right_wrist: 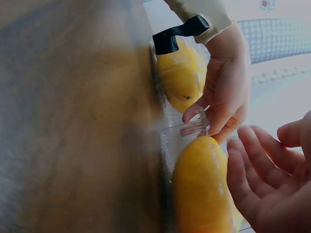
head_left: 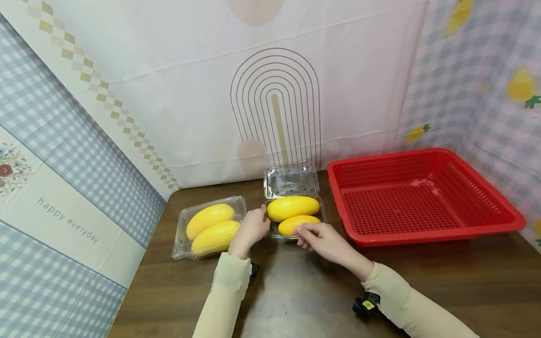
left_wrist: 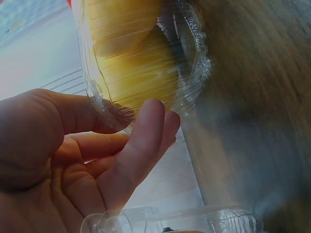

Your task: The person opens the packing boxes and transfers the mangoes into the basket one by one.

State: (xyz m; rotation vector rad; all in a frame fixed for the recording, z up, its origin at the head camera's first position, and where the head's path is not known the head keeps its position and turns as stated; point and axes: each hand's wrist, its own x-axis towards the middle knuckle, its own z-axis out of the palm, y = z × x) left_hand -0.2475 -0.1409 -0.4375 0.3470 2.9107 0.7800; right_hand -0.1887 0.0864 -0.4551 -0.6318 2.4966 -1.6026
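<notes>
An open clear plastic clamshell box (head_left: 323,213) holds two yellow mangoes, a rear mango (head_left: 293,208) and a front mango (head_left: 297,225). Its raised lid (head_left: 291,182) leans back toward the wall. My left hand (head_left: 255,226) pinches the box's left rim between thumb and fingers, also seen in the left wrist view. Beside the front mango is my right hand (head_left: 320,240), fingers loosely bent and holding nothing; the right wrist view shows its fingertips (right_wrist: 233,145) close by that mango (right_wrist: 201,189).
A second clear box (head_left: 181,246) with two yellow mangoes lies to the left, partly behind my left forearm. At the right stands a large red plastic basket (head_left: 427,234). Patterned cloth (head_left: 190,117) rises behind the wooden table (head_left: 287,300).
</notes>
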